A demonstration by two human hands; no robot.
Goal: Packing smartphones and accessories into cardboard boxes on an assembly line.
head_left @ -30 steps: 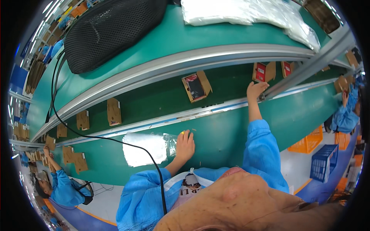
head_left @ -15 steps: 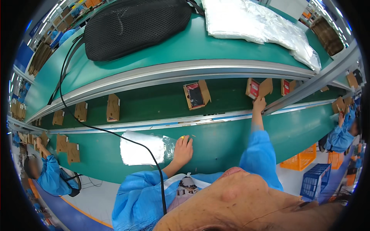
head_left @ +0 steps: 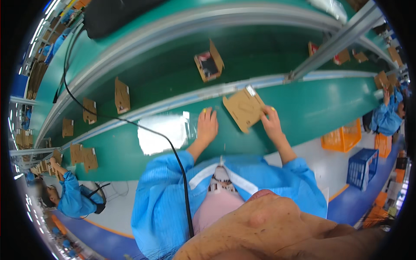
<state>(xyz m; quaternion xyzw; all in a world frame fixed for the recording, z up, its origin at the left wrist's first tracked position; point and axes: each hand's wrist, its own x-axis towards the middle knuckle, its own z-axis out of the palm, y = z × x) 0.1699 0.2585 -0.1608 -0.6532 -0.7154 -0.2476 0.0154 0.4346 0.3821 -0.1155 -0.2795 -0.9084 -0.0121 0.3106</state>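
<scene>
My right hand (head_left: 272, 123) grips the right edge of a small brown cardboard box (head_left: 242, 107) above the green worktable (head_left: 303, 108). The box is tilted, with a white label at its far corner; its inside is hidden from me. My left hand (head_left: 207, 128) lies on the table left of the box, fingers stretched out, with something small and yellow at a fingertip. Just beside it is a stack of shiny white and see-through plastic bags (head_left: 161, 135).
An open box (head_left: 209, 65) with red and dark contents stands in the sunken green lane beyond a metal rail. Several brown boxes (head_left: 122, 97) line its left part. A metal post (head_left: 333, 41) slants at right. A black cable (head_left: 143, 125) crosses the view. Co-workers in blue (head_left: 78, 197) flank me.
My right hand has drawn a box from the lane back over the worktable; its open flap and red contents no longer show. My left hand's fingers have straightened. The view has shifted.
</scene>
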